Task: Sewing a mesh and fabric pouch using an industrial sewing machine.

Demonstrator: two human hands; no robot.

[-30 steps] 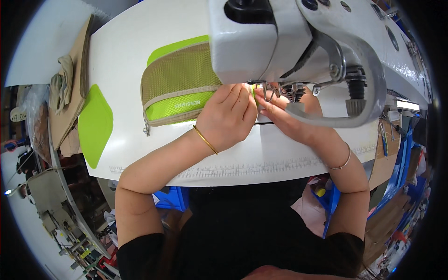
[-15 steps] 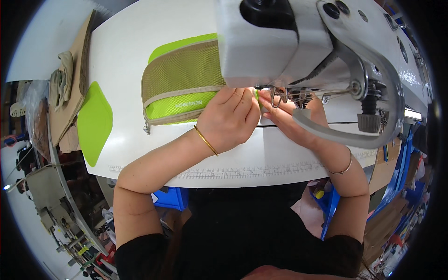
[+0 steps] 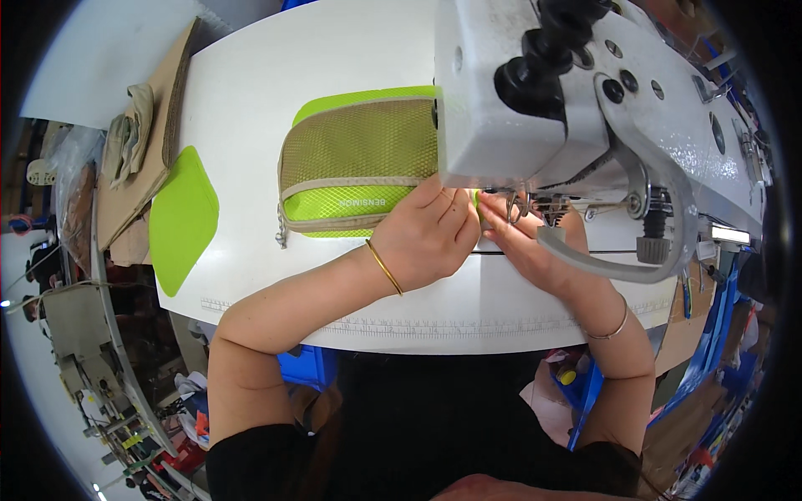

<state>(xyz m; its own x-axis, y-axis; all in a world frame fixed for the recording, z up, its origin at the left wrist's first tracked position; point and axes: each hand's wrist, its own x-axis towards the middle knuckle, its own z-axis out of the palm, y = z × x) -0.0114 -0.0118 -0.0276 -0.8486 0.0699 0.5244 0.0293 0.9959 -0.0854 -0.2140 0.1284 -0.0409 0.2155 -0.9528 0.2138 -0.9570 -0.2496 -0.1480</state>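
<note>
A lime-green fabric pouch (image 3: pixel 326 203) with a tan mesh panel and beige trim lies on the white sewing table. A zip pull hangs at its left end; its right end is hidden behind the sewing machine head (image 3: pixel 501 125). My left hand (image 3: pixel 430 238) is curled at the pouch's near right corner, fingers pinched on its green fabric. My right hand (image 3: pixel 535 255) lies beside the needle area, its fingers stretched out toward a small green edge (image 3: pixel 477 200). The machine's metal parts cover some of those fingers, and both hands' fingertips are partly hidden.
A loose lime-green fabric panel (image 3: pixel 185 221) rests at the table's left side, by upright cardboard (image 3: pixel 154 134) with a folded beige cloth (image 3: pixel 129 134). A curved grey lever (image 3: pixel 614 269) arches over my right wrist. Blue bins (image 3: pixel 307 366) stand below the front edge.
The whole view has shifted, so table, machine and pouch appear lower and farther right. Both hands keep nearly the same place and grip beside the machine.
</note>
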